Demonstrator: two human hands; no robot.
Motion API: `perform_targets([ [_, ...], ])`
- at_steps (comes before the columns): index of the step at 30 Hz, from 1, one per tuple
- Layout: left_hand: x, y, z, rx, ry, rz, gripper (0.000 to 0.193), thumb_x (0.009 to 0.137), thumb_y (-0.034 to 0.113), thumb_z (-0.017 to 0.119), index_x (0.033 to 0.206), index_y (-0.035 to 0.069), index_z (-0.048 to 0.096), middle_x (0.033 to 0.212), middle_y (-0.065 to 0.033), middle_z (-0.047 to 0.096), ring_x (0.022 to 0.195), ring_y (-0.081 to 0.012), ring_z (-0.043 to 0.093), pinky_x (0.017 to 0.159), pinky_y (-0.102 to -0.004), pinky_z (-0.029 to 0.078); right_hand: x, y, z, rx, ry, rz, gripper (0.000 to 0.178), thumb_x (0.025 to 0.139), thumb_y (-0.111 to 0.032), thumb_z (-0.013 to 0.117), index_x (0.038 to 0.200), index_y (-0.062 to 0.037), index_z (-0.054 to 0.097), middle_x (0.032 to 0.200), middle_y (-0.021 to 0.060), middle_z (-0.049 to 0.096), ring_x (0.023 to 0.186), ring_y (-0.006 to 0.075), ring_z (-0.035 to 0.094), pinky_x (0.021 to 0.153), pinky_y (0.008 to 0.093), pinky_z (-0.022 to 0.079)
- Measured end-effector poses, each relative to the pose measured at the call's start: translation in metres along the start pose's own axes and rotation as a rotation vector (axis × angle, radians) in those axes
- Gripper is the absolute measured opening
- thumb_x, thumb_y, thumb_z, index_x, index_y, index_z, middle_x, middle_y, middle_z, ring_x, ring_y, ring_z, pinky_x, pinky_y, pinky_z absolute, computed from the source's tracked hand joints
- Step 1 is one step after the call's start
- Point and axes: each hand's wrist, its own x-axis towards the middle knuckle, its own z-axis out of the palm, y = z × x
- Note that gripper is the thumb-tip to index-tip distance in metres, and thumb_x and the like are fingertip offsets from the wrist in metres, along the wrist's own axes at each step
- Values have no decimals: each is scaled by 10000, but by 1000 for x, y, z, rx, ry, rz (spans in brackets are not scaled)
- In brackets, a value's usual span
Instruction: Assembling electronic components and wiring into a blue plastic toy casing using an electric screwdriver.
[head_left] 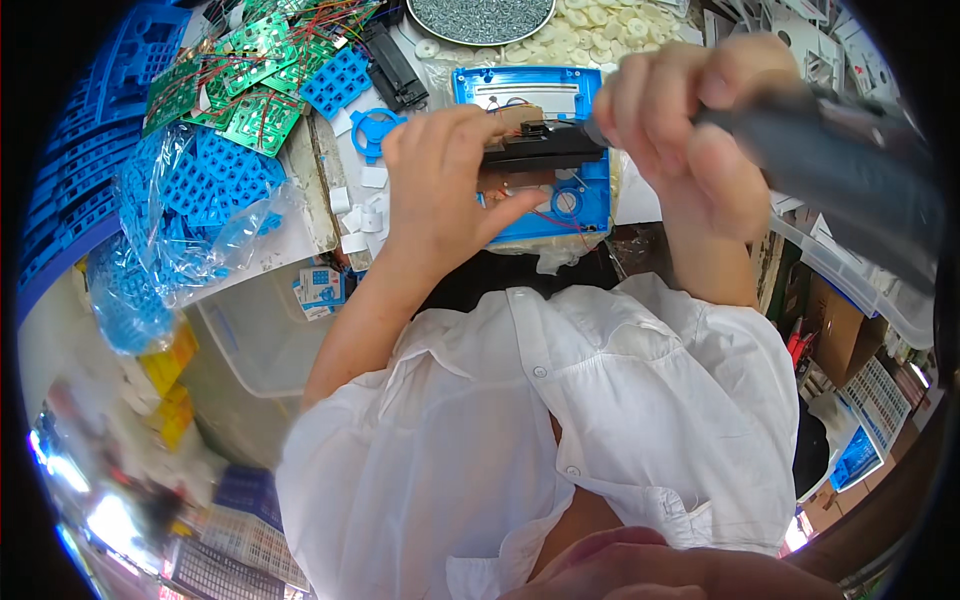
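Observation:
My right hand (690,135) is wrapped round a dark power screwdriver (840,165), which is blurred and slants in from the right. The front of the screwdriver points left, at the end of a long black plastic part (540,150); whether its bit touches cannot be told. My left hand (440,180) steadies that black part, fingers along its far side and thumb on the near side. Beneath lies an open blue plastic housing (593,200) with thin wires and a round grille inside. A blue ring-shaped piece (375,135) sits just left of my left hand.
Green circuit boards (265,125) with wires are heaped at far left, beside bagged blue keypads (215,185). A round tray of screws (482,38) and pale plastic discs (605,30) stand at the back. Small white blocks (355,220) and another black part (392,68) lie left of the housing.

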Motion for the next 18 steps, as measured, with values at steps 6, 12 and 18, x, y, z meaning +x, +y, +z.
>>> perform_targets([
  [6, -2, -4, 12, 62, -6, 19, 600, 711, 291, 873, 1260, 205, 645, 999, 26, 634, 984, -215, 575, 921, -429, 310, -4, 36, 4, 150, 88, -74, 388, 852, 24, 708, 1046, -71, 386, 708, 129, 530, 615, 188, 506, 580, 337, 449],
  [12, 7, -1, 6, 26, -66, -11, 534, 719, 305, 865, 1215, 217, 687, 900, 26, 619, 945, -214, 582, 903, -434, 314, 0, 32, 0, -55, -61, -18, 279, 951, -148, 658, 1082, -115, 414, 695, 43, 501, 583, 144, 473, 621, 346, 451],
  [18, 7, -3, 6, 17, -85, -18, 501, 739, 310, 858, 1203, 208, 698, 911, 15, 631, 955, -217, 584, 902, -444, 321, -2, 37, 5, -32, -43, 2, 287, 949, -135, 667, 1062, -110, 405, 683, 46, 498, 573, 139, 471, 591, 339, 452],
])
